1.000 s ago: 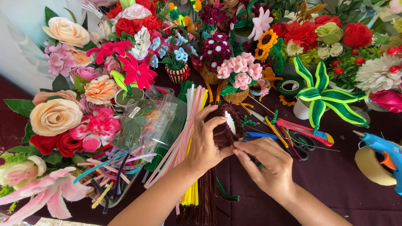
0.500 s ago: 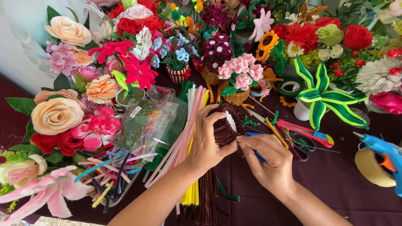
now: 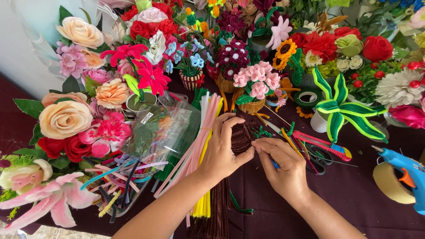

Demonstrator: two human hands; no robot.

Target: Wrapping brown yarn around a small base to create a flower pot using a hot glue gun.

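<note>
My left hand (image 3: pixel 223 148) grips a small dark brown coil of pipe cleaner (image 3: pixel 241 137) over the table's middle. My right hand (image 3: pixel 285 170) pinches at the coil's right edge, fingertips touching it, with something blue (image 3: pixel 275 165) tucked under the fingers. Beneath my left forearm lie bundles of pink, yellow and brown pipe cleaners (image 3: pixel 199 150). Both forearms come in from the bottom edge.
Craft flowers crowd the left and back: roses (image 3: pixel 65 118), a small pink-flower basket (image 3: pixel 256 88), a green striped plant (image 3: pixel 341 108). A clear bag of mixed pipe cleaners (image 3: pixel 133 163), a red cutter (image 3: pixel 318 142), scissors, a tape roll (image 3: pixel 390 182) and a blue glue gun (image 3: pixel 405 166) lie on the dark maroon cloth (image 3: pixel 354 194).
The white piece seen on the coil earlier is hidden now. My right hand has shifted slightly left, its fingertips closing on the coil's edge; my left hand has wrapped more over it.
</note>
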